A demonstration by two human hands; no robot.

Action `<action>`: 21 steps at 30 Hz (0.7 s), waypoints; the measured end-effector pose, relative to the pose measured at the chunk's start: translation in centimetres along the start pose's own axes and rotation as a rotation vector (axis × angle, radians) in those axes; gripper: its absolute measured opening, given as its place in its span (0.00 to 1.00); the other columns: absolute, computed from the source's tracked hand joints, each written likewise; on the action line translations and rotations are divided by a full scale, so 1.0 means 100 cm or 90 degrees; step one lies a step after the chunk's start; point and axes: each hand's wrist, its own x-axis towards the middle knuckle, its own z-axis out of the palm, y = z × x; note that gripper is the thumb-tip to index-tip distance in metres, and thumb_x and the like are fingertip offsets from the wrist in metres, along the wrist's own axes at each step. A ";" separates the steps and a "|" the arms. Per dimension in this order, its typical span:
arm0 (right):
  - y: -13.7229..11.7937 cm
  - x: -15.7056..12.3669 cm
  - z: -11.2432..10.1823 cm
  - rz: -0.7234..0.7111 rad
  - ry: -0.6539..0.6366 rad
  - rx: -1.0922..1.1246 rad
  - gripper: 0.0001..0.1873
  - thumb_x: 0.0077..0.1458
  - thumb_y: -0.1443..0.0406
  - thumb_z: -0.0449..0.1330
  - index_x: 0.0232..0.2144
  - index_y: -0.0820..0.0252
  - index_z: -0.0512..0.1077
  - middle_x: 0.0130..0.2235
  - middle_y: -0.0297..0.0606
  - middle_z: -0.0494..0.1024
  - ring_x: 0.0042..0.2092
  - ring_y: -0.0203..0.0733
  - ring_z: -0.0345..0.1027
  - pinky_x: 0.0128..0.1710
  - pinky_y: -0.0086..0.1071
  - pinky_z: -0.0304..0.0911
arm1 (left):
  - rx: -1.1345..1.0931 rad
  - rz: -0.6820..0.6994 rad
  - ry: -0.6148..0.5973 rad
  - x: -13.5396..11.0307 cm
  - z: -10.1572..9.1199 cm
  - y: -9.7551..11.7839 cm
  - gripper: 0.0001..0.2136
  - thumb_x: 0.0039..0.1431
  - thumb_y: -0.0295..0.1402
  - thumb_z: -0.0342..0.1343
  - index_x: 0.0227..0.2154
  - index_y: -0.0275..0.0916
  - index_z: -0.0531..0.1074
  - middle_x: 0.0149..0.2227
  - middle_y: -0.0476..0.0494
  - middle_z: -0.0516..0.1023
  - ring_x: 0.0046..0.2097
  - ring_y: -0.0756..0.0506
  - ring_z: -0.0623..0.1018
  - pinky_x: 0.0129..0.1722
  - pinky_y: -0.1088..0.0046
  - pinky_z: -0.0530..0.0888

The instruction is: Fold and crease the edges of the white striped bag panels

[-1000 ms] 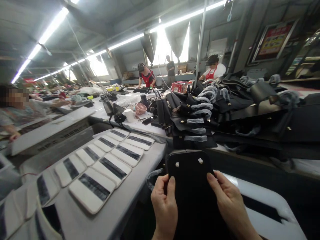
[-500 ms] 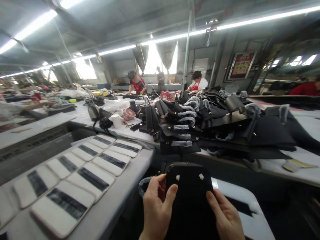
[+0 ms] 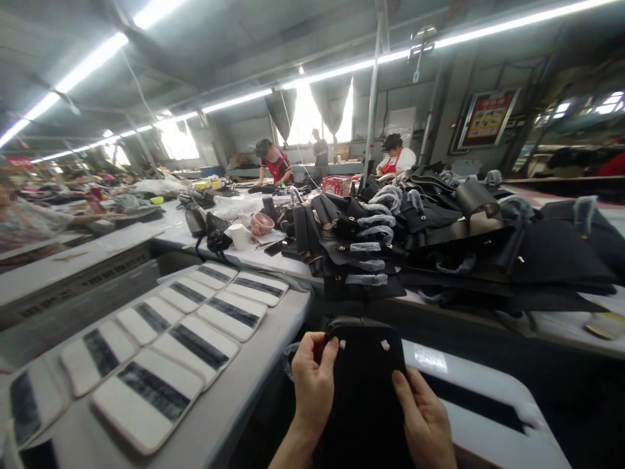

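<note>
A flat black leather panel (image 3: 367,391) with two small pale tabs near its rounded top is held upright in front of me. My left hand (image 3: 312,384) grips its left edge, thumb on the front and fingers curled behind. My right hand (image 3: 424,420) holds the lower right side, thumb pressed on the face. A clear plastic wrap (image 3: 289,357) shows just left of the panel.
White rounded pads with dark strips (image 3: 195,339) lie in rows on the grey table (image 3: 273,326) at left. A heap of black bag parts (image 3: 439,241) covers the bench behind. A white surface (image 3: 478,391) lies at right. Other workers (image 3: 273,163) stand far back.
The camera view shifted slightly. The panel has sunk a little lower, and my left hand slid up along its left edge toward the top corner. My right hand stays on the lower right.
</note>
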 end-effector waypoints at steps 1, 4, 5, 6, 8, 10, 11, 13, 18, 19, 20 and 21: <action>0.001 -0.001 0.001 -0.003 -0.001 -0.012 0.25 0.56 0.47 0.60 0.44 0.60 0.75 0.35 0.38 0.79 0.33 0.44 0.72 0.31 0.28 0.69 | -0.007 -0.005 -0.003 0.000 -0.002 -0.003 0.13 0.62 0.44 0.56 0.34 0.39 0.70 0.30 0.48 0.74 0.33 0.48 0.73 0.35 0.73 0.69; 0.002 -0.003 -0.001 -0.001 -0.031 -0.026 0.22 0.58 0.48 0.58 0.43 0.59 0.74 0.31 0.35 0.77 0.29 0.40 0.68 0.28 0.26 0.67 | -0.023 -0.018 -0.042 -0.002 -0.010 -0.008 0.12 0.63 0.43 0.55 0.35 0.39 0.70 0.31 0.49 0.74 0.33 0.48 0.73 0.36 0.74 0.69; 0.003 -0.003 -0.004 -0.002 -0.043 -0.034 0.22 0.59 0.48 0.58 0.44 0.59 0.74 0.31 0.35 0.77 0.30 0.40 0.69 0.29 0.26 0.68 | -0.028 -0.019 -0.062 -0.001 -0.013 -0.009 0.11 0.63 0.43 0.55 0.36 0.39 0.69 0.31 0.49 0.74 0.34 0.49 0.73 0.36 0.74 0.69; 0.003 -0.003 -0.008 -0.005 -0.054 -0.047 0.21 0.59 0.49 0.58 0.44 0.59 0.74 0.32 0.36 0.77 0.30 0.41 0.69 0.31 0.26 0.68 | -0.033 -0.021 -0.085 0.001 -0.016 -0.010 0.11 0.63 0.43 0.55 0.37 0.39 0.69 0.31 0.49 0.73 0.33 0.49 0.72 0.35 0.75 0.69; 0.005 0.000 -0.014 -0.010 -0.072 -0.083 0.21 0.58 0.49 0.59 0.43 0.59 0.75 0.36 0.38 0.79 0.33 0.42 0.71 0.33 0.26 0.70 | -0.048 -0.036 -0.133 0.007 -0.023 -0.011 0.11 0.64 0.43 0.54 0.37 0.39 0.70 0.28 0.51 0.71 0.30 0.51 0.69 0.30 0.76 0.67; 0.008 0.002 -0.018 -0.008 -0.075 -0.110 0.21 0.58 0.49 0.59 0.43 0.58 0.75 0.38 0.39 0.79 0.35 0.43 0.73 0.33 0.25 0.70 | -0.068 -0.068 -0.184 0.016 -0.030 -0.011 0.13 0.65 0.44 0.53 0.36 0.39 0.70 0.24 0.53 0.66 0.26 0.52 0.66 0.25 0.77 0.63; 0.009 0.003 -0.019 -0.007 -0.074 -0.117 0.21 0.58 0.49 0.59 0.43 0.58 0.75 0.38 0.39 0.80 0.36 0.43 0.74 0.32 0.24 0.70 | -0.075 -0.082 -0.208 0.021 -0.033 -0.011 0.13 0.65 0.44 0.53 0.36 0.39 0.70 0.23 0.54 0.65 0.25 0.53 0.64 0.24 0.77 0.61; 0.010 0.004 -0.018 -0.005 -0.059 -0.117 0.21 0.58 0.50 0.59 0.44 0.57 0.75 0.38 0.38 0.80 0.36 0.44 0.74 0.31 0.24 0.69 | -0.072 -0.093 -0.242 0.030 -0.039 -0.010 0.13 0.63 0.44 0.55 0.35 0.38 0.72 0.23 0.53 0.66 0.25 0.52 0.66 0.25 0.77 0.62; 0.005 0.001 -0.011 0.018 -0.018 -0.101 0.22 0.56 0.49 0.60 0.45 0.57 0.75 0.40 0.37 0.80 0.34 0.41 0.74 0.32 0.24 0.69 | -0.060 -0.127 -0.289 0.043 -0.046 -0.001 0.12 0.61 0.42 0.58 0.36 0.37 0.77 0.32 0.46 0.78 0.34 0.49 0.74 0.34 0.75 0.68; 0.002 0.000 -0.010 0.024 -0.018 -0.105 0.23 0.56 0.48 0.60 0.46 0.57 0.75 0.41 0.37 0.80 0.34 0.41 0.73 0.32 0.23 0.69 | -0.068 -0.145 -0.297 0.045 -0.047 0.002 0.12 0.60 0.42 0.59 0.37 0.37 0.77 0.33 0.45 0.79 0.35 0.48 0.74 0.35 0.75 0.69; -0.001 0.000 -0.009 0.031 -0.017 -0.109 0.23 0.57 0.48 0.60 0.46 0.57 0.74 0.42 0.38 0.80 0.34 0.41 0.73 0.33 0.23 0.69 | -0.076 -0.162 -0.303 0.047 -0.048 0.004 0.13 0.59 0.42 0.60 0.37 0.37 0.78 0.33 0.44 0.79 0.35 0.47 0.75 0.35 0.74 0.69; -0.004 0.000 -0.007 0.040 -0.015 -0.112 0.24 0.57 0.47 0.59 0.46 0.57 0.74 0.44 0.38 0.80 0.35 0.40 0.73 0.33 0.23 0.68 | -0.080 -0.177 -0.306 0.049 -0.048 0.006 0.13 0.58 0.41 0.61 0.36 0.36 0.78 0.33 0.43 0.80 0.35 0.47 0.75 0.35 0.74 0.69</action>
